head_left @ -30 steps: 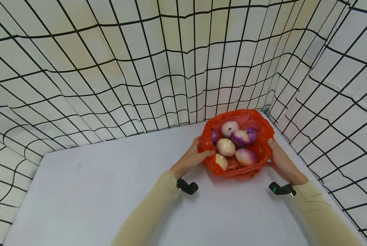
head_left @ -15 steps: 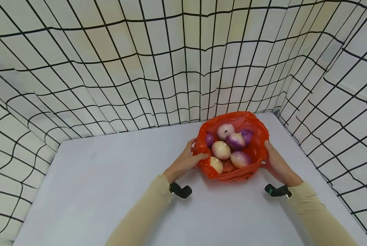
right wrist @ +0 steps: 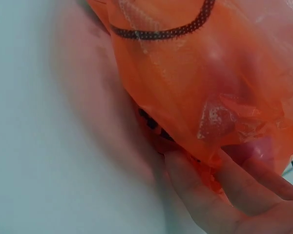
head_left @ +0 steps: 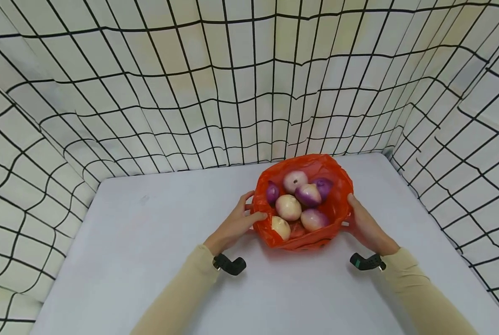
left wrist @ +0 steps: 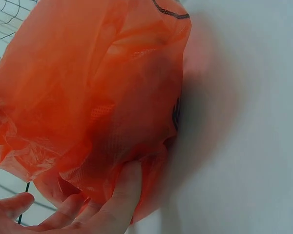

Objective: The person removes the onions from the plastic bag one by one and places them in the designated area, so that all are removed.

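A red plastic bag (head_left: pixel 312 239) with its mouth spread wide holds several purple and white onions (head_left: pixel 289 207). My left hand (head_left: pixel 232 227) grips its left side, thumb over the rim and fingers against the outer wall. On the opposite side my right hand (head_left: pixel 367 229) holds the bag, its thumb up at the rim. In the left wrist view the fingers (left wrist: pixel 127 190) press into creased plastic (left wrist: pixel 112 87) low on the side. The right wrist view has fingers (right wrist: pixel 185 183) tucked against the bag's lower side (right wrist: pixel 176 83), which carries dark print. The onions' undersides are hidden.
The bag is over a white table (head_left: pixel 149 260), towards its far right part. Black netting (head_left: pixel 253 83) over white sheeting rises behind the table and along both sides. A dark wrist camera (head_left: pixel 230 264) sits on each wrist.
Both hands have moved the bag leftward, away from the table's far right corner, with the onions inside. The hold on each side looks the same. The head view has turned slightly right.
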`<state>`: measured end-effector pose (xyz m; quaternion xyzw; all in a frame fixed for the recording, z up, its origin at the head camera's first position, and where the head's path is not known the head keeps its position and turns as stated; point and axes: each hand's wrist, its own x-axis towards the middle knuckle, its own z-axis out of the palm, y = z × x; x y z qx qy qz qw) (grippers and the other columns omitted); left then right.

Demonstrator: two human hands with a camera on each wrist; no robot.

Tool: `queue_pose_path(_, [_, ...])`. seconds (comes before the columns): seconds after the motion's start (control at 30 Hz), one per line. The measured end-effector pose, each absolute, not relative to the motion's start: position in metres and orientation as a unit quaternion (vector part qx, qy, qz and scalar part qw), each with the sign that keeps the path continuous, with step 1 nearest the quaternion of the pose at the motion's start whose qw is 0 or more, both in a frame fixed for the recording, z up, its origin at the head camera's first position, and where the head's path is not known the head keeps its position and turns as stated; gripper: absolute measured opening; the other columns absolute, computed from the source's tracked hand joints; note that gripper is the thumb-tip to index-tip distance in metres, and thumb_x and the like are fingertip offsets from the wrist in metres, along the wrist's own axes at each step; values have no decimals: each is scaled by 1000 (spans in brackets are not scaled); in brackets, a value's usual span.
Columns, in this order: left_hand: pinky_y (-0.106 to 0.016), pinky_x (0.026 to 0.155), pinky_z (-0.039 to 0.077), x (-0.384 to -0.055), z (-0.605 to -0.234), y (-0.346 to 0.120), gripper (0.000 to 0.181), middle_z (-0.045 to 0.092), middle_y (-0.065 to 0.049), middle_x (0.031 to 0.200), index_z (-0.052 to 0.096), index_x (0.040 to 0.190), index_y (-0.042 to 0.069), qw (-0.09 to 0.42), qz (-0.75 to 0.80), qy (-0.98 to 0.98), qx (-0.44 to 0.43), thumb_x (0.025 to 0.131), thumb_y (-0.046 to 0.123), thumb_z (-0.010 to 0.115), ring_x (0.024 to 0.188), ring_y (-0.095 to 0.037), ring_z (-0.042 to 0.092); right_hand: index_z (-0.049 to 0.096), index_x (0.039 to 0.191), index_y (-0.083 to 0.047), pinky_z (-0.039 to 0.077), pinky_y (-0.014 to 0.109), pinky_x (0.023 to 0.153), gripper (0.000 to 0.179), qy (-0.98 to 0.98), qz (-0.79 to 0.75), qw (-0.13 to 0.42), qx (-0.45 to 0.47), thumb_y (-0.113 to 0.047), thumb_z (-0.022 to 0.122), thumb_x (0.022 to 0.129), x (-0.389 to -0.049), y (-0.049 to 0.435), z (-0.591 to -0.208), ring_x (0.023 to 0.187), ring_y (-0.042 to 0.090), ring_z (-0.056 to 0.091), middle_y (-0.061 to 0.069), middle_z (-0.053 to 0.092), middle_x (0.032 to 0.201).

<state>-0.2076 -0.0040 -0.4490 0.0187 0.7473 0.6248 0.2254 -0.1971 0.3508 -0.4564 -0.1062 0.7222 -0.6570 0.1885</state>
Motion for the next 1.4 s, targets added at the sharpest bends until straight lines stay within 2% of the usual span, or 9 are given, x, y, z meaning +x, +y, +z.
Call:
queue_pose_path(0.07, [-51, 107, 56, -205, -449, -10, 86, 39, -11, 158, 17, 163, 31, 222, 629, 745, 12, 95, 37, 68, 136, -32, 55, 0, 167, -25, 50, 52, 113, 70, 719, -659, 194, -110, -60, 15, 109, -197, 347, -456, 153, 45, 24, 16, 12, 172])
queue_pose_path(0.27, [-49, 103, 58, -195, -449, -25, 86, 37, -12, 160, 16, 163, 30, 218, 639, 738, 0, 96, 35, 68, 134, -33, 57, 1, 167, -23, 47, 57, 115, 71, 704, -669, 208, -117, -60, 16, 109, -197, 335, -454, 154, 47, 22, 17, 12, 172])
queue_pose_path(0.73, [-49, 106, 57, -171, -446, -80, 79, 33, -14, 162, 14, 164, 31, 221, 632, 742, -10, 101, 33, 62, 139, -37, 54, 10, 167, -22, 55, 48, 105, 67, 667, -687, 253, -139, -55, 23, 111, -190, 299, -458, 145, 44, 38, 19, 23, 168])
queue_pose_path(1.27, [-47, 104, 58, -156, -438, -113, 81, 31, -17, 163, 13, 164, 28, 218, 610, 761, -21, 100, 35, 62, 140, -38, 51, 12, 166, -31, 54, 55, 107, 61, 654, -685, 282, -153, -53, 25, 111, -183, 271, -459, 149, 49, 34, 10, 22, 170])
queue_pose_path(1.4, [-47, 105, 57, -154, -435, -118, 81, 30, -18, 164, 12, 164, 26, 217, 601, 768, -20, 101, 36, 62, 141, -39, 51, 13, 166, -32, 56, 58, 103, 59, 665, -675, 271, -169, -52, 23, 112, -184, 271, -455, 147, 50, 40, 10, 22, 170])
